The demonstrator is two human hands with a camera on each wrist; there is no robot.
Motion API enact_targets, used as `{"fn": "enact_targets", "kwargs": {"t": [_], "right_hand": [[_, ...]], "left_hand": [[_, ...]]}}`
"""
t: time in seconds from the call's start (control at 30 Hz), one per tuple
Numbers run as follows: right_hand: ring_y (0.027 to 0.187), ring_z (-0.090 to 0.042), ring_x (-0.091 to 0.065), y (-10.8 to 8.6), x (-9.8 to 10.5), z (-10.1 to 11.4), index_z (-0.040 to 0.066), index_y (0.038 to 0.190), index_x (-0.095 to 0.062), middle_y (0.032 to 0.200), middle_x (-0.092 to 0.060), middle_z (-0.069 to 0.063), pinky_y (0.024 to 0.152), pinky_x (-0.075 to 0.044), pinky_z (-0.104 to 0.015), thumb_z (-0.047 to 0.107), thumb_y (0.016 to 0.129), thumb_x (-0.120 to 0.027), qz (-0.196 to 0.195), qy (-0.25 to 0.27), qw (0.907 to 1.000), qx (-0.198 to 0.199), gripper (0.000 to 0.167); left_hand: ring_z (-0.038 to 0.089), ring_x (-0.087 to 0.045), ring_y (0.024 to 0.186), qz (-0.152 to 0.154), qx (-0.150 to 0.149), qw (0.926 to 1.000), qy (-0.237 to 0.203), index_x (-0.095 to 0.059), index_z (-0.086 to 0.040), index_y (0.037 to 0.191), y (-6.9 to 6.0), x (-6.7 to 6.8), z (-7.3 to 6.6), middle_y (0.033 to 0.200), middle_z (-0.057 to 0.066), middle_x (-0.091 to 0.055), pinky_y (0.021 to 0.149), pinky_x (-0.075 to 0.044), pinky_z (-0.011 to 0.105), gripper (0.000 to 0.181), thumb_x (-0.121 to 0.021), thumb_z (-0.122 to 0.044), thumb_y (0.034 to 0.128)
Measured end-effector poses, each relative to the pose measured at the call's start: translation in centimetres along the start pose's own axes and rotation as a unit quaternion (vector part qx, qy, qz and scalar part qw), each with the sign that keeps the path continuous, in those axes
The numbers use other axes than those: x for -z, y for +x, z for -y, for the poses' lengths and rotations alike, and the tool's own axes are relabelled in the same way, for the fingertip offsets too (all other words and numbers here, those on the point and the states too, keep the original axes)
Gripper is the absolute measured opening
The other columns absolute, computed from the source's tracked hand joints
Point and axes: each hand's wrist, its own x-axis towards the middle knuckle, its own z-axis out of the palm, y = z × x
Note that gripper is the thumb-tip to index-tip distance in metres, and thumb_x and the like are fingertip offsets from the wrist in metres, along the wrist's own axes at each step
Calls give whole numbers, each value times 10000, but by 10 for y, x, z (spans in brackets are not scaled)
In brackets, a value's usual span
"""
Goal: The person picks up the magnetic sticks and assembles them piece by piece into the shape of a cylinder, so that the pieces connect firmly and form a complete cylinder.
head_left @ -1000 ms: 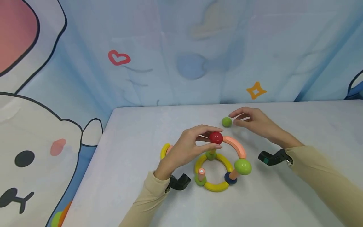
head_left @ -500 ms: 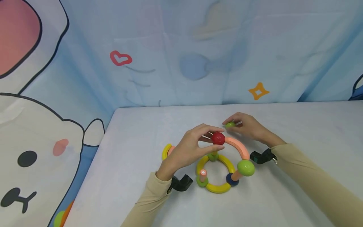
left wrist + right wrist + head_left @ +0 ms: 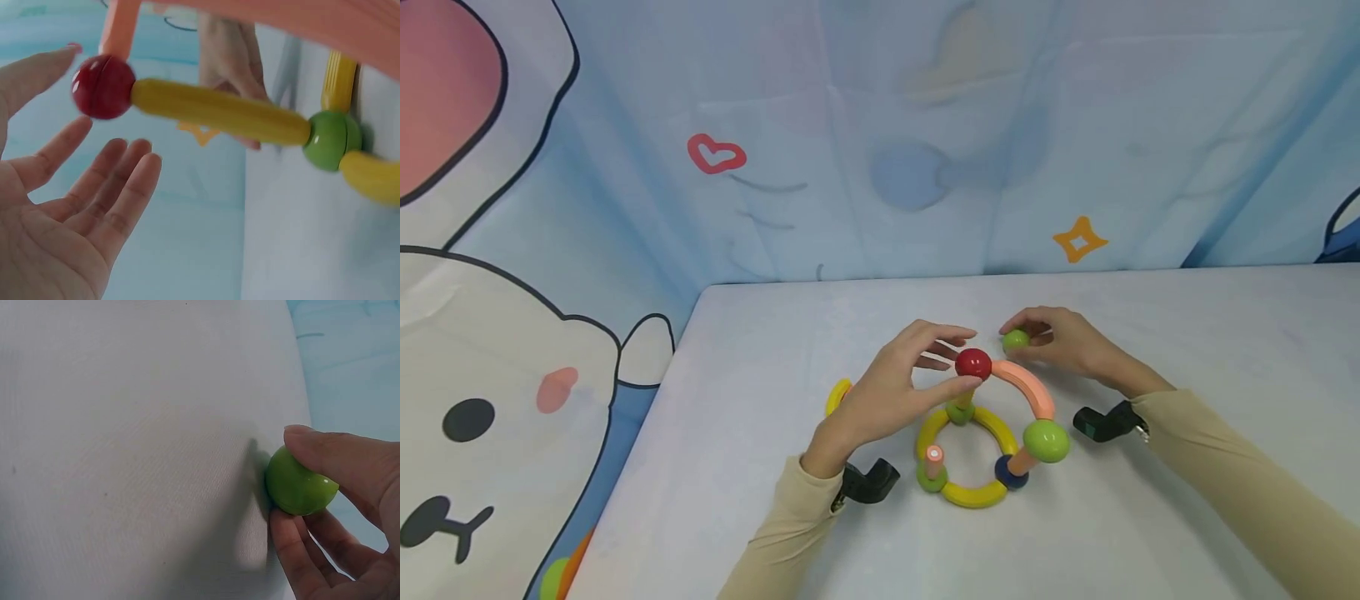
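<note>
A ring frame of yellow curved sticks (image 3: 974, 496) and ball joints stands on the table. A red ball (image 3: 973, 364) tops its upright yellow stick (image 3: 219, 112), joined to a salmon curved stick (image 3: 1024, 385) that runs to a large green ball (image 3: 1047, 441). My left hand (image 3: 898, 379) spreads loosely beside the red ball, thumb and fingers parted around it and gripping nothing; whether a fingertip still touches it I cannot tell. Behind the frame, my right hand (image 3: 1067, 343) pinches a loose green ball (image 3: 300, 484) between thumb and fingers, at the tabletop.
Partly hidden behind my left forearm lies a yellow curved piece (image 3: 837, 397). A short salmon peg (image 3: 933, 460) stands up from the frame's near-left joint, and a dark blue joint (image 3: 1011, 472) sits at its right. A printed curtain (image 3: 850, 208) hangs behind the white table (image 3: 737, 375).
My right hand has closed its fingers on the loose green ball and brought it slightly nearer. My left hand has loosened from the red ball, its fingers spreading apart. The frame stays put.
</note>
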Motion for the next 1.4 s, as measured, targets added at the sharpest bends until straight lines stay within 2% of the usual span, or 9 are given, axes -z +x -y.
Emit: {"fn": "enact_targets", "kwargs": {"t": [0.17,0.33,0.47,0.63,0.77,0.83,1.03,1.17,1.4], "right_hand": [[1084,-355,-637,-6,6,-5,42,1261,-707,1172,-682,-154,973,-549,-560,153,913,-829,-26,-124,9998,-160,385],[1121,-383,-637,-14,21,-11,44,1272,-702,1246,-681,-183,935,-566,-537,198,924,-822,-157,-172,9995,-204,399],[1134,-353,-647,-23,39,-8,46,1284,-684,1273,-667,-170,869,-580,-328,219,945,-806,-348,-27,9993,-148,400],[1077,-99,-644,-33,63,22,64,1302,-658,1278,-653,-127,803,-532,-156,232,952,-803,-516,149,9986,-5,415],[1019,16,-640,-40,76,65,74,1295,-671,1252,-646,-83,812,-551,-141,111,922,-820,-492,319,9969,530,403],[1018,-12,-655,-43,77,88,87,1259,-694,1220,-655,-46,831,-554,-139,56,891,-837,-408,304,9927,1095,396],[975,-63,-682,-61,55,146,195,1113,-725,1101,-667,100,865,-598,-270,94,839,-892,411,27,9666,2530,337],[935,-38,-662,-77,29,163,250,1057,-716,1051,-616,149,788,-603,-291,89,842,-890,891,-261,9579,2716,320],[877,-5,-574,-90,-8,163,261,998,-699,984,-545,169,768,-556,-248,20,776,-918,455,-978,9540,2798,395]], "left_hand": [[140,-585,1238,-242,325,9990,-172,-548,-131,1467,-20,13,0,1375,-29,-579,1063,-509,319,542,-754,-254,981],[165,-562,1280,108,313,9980,-541,-518,-162,1482,-47,11,8,1414,-36,-563,1097,-487,361,716,-878,-152,863],[180,-583,1253,341,315,9951,-870,-554,-95,1441,-60,-3,21,1384,55,-603,1068,-515,366,719,-907,-71,815],[147,-663,1144,334,339,9906,-1281,-642,-4,1297,-67,-24,33,1263,160,-685,1003,-559,346,489,-855,-14,857],[88,-687,1073,295,378,9910,-1250,-710,-44,1175,-67,-30,38,1159,95,-731,969,-575,322,328,-835,-9,873],[84,-693,1060,289,439,9901,-1302,-727,-57,1142,-66,-30,38,1125,72,-740,963,-577,316,288,-827,-4,878],[116,-702,1076,325,403,9859,-1592,-729,-37,1126,-63,-30,42,1133,114,-741,951,-587,339,244,-799,14,899],[121,-700,1077,348,290,9854,-1638,-716,-20,1124,-60,-32,44,1122,140,-729,948,-589,338,219,-784,5,917],[98,-679,1031,336,418,9881,-1442,-706,-9,1146,-56,-34,45,1099,132,-714,949,-581,302,267,-801,11,897]]}}
